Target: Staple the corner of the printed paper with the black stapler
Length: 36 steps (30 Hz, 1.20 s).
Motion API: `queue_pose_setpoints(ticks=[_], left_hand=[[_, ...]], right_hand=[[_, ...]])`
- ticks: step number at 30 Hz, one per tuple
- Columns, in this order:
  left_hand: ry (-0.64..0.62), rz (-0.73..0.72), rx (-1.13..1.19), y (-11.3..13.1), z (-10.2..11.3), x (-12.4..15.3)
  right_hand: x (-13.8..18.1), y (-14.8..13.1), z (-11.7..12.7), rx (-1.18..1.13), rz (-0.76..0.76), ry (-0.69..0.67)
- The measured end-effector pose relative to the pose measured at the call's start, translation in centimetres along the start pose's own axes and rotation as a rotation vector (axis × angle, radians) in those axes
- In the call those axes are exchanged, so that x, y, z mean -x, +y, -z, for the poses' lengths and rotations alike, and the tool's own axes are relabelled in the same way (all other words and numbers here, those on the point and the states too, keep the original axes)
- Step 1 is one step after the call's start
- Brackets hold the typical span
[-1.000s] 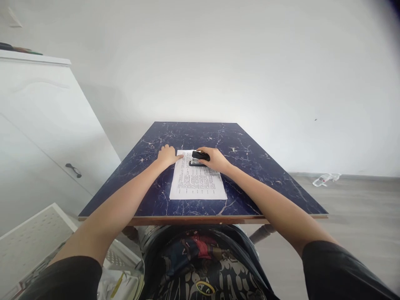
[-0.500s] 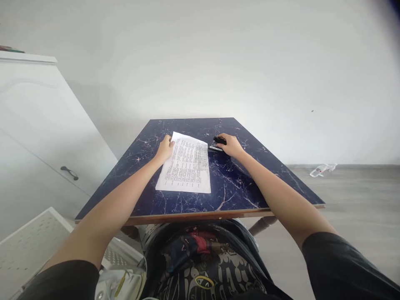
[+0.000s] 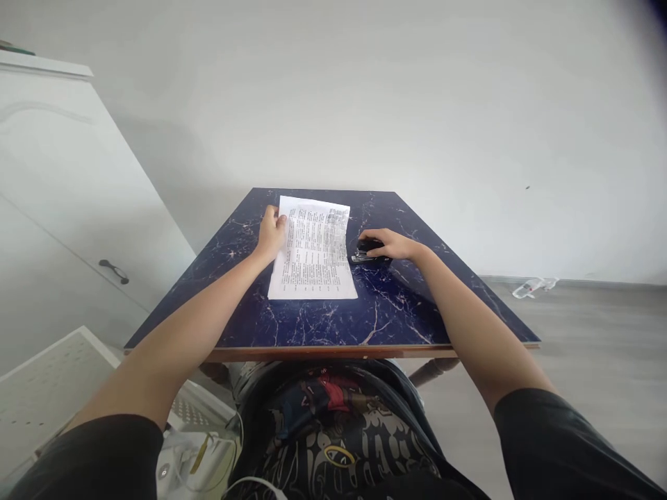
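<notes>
My left hand pinches the left edge of a printed sheet of paper, thumb on top. The far part of the sheet is raised and bent, while its near edge lies low over the blue marbled table. Whether there is more than one sheet I cannot tell. To the right of the paper, my right hand is closed over a black stapler on the tabletop. The stapler's metal front end points left, close beside the paper's right edge. Part of the stapler is hidden under my fingers.
A white cabinet with a dark handle stands at the left. Below it are a white perforated rack and white items with a cable. A pale wall rises behind the table. A clear plastic object lies on the floor at the right.
My left hand has lifted the far part of the paper and turned the sheet, so its upper edge stands farther back. My right hand stays at the stapler, now lying flatter over it.
</notes>
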<state>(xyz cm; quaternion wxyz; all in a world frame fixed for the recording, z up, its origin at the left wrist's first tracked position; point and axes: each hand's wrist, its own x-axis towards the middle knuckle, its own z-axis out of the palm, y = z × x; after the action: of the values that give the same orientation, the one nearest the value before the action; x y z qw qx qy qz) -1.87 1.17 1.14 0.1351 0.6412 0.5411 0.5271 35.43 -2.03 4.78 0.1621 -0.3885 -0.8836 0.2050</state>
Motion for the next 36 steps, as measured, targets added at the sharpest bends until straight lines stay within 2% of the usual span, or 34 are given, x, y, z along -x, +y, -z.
queue_pose_setpoints(ticks=[5,14,22,36], left_hand=[[0.043,-0.004,-0.054,0.4,0.0,0.0],[0.077,-0.005,-0.025,0.5,0.1,-0.1],[0.08,0.017,-0.013,0.7,0.1,0.0],[0.083,0.011,0.014,0.6,0.0,0.0]], right_hand=[[-0.4,-2.7,-1.0,-0.002,0.02,-0.049],[-2.2,-5.7,-4.6,0.173,-0.203,0.144],[-2.6,-6.6,-5.8,0.329,-0.325,0.251],[-3.0,-7.1,-6.7,0.499,-0.353,0.182]])
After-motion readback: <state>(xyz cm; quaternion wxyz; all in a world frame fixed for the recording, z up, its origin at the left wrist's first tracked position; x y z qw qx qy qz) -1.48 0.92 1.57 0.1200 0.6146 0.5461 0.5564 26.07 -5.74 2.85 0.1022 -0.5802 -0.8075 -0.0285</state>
